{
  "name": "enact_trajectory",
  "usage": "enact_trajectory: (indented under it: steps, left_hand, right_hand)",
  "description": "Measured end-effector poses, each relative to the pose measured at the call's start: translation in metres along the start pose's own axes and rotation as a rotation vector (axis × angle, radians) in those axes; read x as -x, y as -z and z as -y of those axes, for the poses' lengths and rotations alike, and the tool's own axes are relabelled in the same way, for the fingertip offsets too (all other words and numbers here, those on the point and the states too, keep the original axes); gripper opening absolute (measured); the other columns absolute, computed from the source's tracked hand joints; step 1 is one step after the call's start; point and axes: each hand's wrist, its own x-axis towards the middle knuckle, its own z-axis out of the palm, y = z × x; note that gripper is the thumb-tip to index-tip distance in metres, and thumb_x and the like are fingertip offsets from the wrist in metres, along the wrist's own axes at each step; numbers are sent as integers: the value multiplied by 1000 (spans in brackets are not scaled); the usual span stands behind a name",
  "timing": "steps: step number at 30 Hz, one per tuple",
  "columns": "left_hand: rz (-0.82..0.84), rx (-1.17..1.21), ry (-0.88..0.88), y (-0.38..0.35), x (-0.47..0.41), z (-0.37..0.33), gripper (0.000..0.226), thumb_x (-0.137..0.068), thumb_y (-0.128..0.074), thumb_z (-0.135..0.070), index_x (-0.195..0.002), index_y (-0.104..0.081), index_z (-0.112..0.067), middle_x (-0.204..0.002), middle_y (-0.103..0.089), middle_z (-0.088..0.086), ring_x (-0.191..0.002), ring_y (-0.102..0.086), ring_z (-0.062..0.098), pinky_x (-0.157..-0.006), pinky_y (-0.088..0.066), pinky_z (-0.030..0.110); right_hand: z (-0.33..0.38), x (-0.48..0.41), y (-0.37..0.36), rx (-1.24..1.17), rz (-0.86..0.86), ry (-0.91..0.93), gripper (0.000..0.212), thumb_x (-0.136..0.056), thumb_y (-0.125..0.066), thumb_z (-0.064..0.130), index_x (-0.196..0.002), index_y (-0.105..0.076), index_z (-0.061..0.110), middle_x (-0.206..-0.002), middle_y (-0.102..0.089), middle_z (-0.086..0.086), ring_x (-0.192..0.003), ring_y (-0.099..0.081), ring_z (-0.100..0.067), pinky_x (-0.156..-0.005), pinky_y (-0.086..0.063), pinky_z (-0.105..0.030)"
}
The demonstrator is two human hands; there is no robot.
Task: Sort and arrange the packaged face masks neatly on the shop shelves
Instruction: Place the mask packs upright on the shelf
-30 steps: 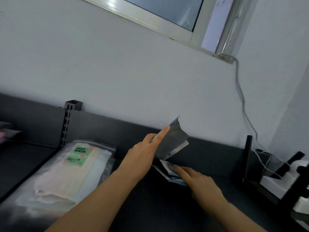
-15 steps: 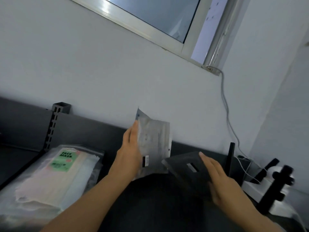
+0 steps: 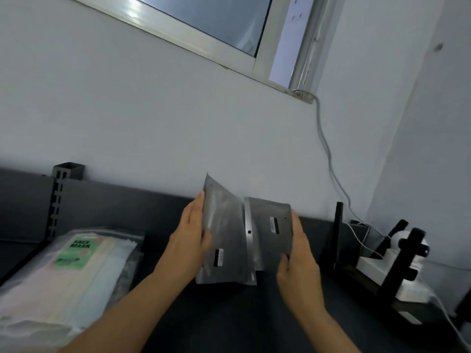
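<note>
I see the left hand (image 3: pixel 190 240) gripping the left foil packet (image 3: pixel 224 240) by its left edge, and the right hand (image 3: pixel 298 263) gripping the right foil packet (image 3: pixel 270 240) by its right edge. The packets overlap, held above the dark shelf (image 3: pixel 229 314). The face-mask bag (image 3: pixel 71 271) lies well left. A black divider (image 3: pixel 337 235) stands near the right hand. Dark shelf surface shows between the bag and the hands.

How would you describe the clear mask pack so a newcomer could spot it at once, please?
Below the window runs a dark shelf. On it, just right of the slotted upright, lies a clear pack of pale masks. Its green FACE MASK label sets it apart from the plain silver pouches.
</note>
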Motion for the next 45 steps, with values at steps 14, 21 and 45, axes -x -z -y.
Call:
enact_trajectory:
  steps: [14,21,45]
  left_hand:
    - [217,-174,-202,-15,13,-11,104,-85,-53,-2,-132,21,-57,-145,18,-38,-115,-55,13,-92,-46,22]
    - [253,-244,-129,-20,15,-19,110,-85,-51,0,-124,27,-66,-143,18,-41,-74,-61,12,-66,-53,28]
    - [46,-748,-364,73,14,-107,114,-71,-55,15,-146,7,-46,-157,-3,-12,-52,-46,17,-42,-47,39]
  right_hand:
    - [6,14,-54,131,173,142,88,-96,-33,14,-122,39,59,-149,27,26,-142,-12,-2,-99,-43,-33]
    - [1,15,-52,129,152,111,93,-93,-34,8,-119,34,66,-154,13,18,-141,-14,-5,-97,-44,-38]
    - [44,-5,1,-137,-297,430,102,-77,-53,-14,-147,-4,41,-147,-36,-3,-103,-63,-23,-60,-58,-32]
